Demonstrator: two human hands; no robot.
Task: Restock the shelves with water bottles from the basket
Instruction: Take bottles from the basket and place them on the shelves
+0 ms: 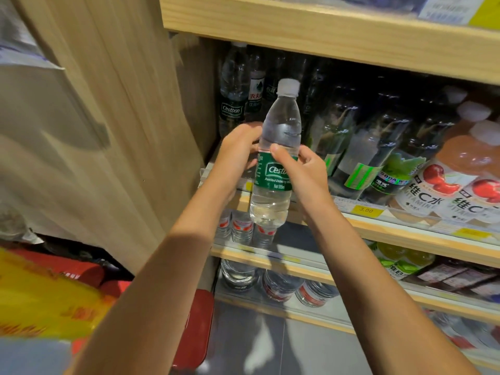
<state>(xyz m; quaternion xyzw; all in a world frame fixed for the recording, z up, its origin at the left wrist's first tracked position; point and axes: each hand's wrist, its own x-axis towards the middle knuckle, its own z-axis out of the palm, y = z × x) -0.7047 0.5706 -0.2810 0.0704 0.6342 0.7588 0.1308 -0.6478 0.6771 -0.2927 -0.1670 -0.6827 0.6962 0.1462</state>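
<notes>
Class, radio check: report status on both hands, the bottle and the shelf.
Left hand and right hand both gripping green-label water bottle, upright, in front of shelf. Not yet placed. Same-brand bottle stands at back left; nothing blocking.

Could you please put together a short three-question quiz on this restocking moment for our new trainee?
1. True or false: the water bottle is held with both hands, the left hand and the right hand.
2. What colour is the held bottle's label? A) red B) green C) blue
3. Fill in: the matching green-label bottle already on the shelf stands at the far ____ end of the row, beside the wooden side panel.

Key
1. True; the bottle is upright, in front of the shelf and not yet on it.
2. B
3. left
</notes>
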